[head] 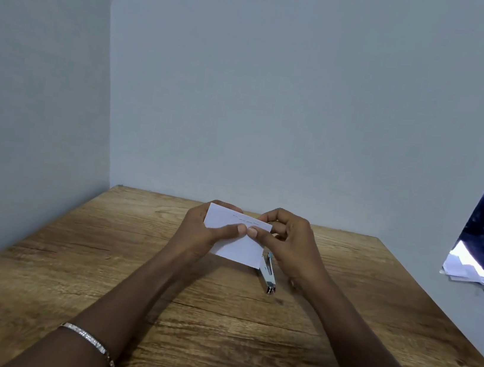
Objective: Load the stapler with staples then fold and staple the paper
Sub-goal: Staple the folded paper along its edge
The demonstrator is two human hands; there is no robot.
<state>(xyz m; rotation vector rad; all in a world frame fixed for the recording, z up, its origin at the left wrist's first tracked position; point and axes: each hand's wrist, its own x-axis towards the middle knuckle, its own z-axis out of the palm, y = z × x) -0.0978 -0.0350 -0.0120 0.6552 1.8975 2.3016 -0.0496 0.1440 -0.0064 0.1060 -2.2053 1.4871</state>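
Two hands, one sheet: fold stage

Wooden table: walls on far and left sides.
Paper: white, held over the far middle of the table; faint row of marks near its far edge, possibly staples, too small to tell.
Left hand, right hand: both pinching the sheet, thumbs meeting on top.
Stapler: on the table, just near-right of the sheet.
Judged step: folding or checking.
Next: crease held flat, right hand freed for the stapler.
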